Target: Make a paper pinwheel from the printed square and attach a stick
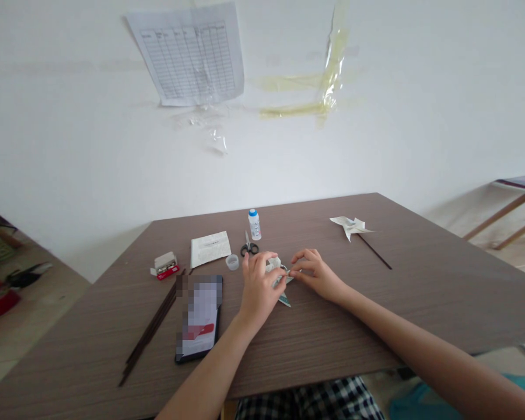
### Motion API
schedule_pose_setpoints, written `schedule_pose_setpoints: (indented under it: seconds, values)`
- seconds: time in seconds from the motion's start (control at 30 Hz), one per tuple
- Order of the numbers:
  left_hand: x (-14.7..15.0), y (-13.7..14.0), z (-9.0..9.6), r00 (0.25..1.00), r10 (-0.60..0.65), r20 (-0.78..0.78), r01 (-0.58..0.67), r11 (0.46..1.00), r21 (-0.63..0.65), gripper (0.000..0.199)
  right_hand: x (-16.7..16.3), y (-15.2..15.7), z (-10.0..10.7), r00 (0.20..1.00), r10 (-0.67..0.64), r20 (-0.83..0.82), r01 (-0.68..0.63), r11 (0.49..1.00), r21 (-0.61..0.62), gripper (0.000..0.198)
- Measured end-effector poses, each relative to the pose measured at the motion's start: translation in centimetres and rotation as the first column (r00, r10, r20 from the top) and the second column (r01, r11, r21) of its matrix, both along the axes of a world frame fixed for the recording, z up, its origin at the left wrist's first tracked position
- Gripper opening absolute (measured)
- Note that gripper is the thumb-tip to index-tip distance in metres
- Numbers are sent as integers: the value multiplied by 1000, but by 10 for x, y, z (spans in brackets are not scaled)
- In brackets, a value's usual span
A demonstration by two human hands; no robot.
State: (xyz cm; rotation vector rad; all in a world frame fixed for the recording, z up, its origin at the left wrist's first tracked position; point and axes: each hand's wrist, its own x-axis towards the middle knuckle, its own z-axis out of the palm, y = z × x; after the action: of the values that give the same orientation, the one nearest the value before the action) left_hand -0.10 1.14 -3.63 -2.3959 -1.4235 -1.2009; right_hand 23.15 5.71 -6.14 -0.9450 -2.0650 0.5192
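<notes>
Between my two hands is a folded printed-paper pinwheel (284,300), low over the table and partly hidden by my fingers. My left hand (262,286) pinches it with thumb and fingers from the left. From the right, my right hand (317,277) has its fingertips closed on the paper's edge near its middle. Just beyond my left hand lie black-handled scissors (249,249) and a small clear plastic cup (232,262). A white bottle with a blue cap (254,224) stands upright behind the scissors.
A pinwheel on a dark stick (378,254) lies at the right. Toward the left are stacked printed paper (210,249), an open small red-and-white box (165,266), several dark sticks (151,329) and a phone (201,321). The wall (289,163) rises behind the table.
</notes>
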Motion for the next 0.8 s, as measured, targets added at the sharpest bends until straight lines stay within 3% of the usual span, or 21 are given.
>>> schedule_pose_setpoints:
  seconds: [0.13,0.43,0.67,0.8]
  values:
    - [2,-6,6,998,-32,-62,32,999,-1,24,0,4,-5,1000,14,-12,-15,994,-104,21]
    - [3,-7,5,995,-15,-100,13,1000,-26,27,2,5,-2,1000,18,-22,-22,979,-200,20]
    - [1,-1,-2,999,-37,-33,37,999,3,20,3,5,4,997,51,-50,-63,963,-260,27]
    - [1,0,-6,1000,-23,3,23,1000,-1,19,2,4,6,996,61,-64,-75,968,-240,20]
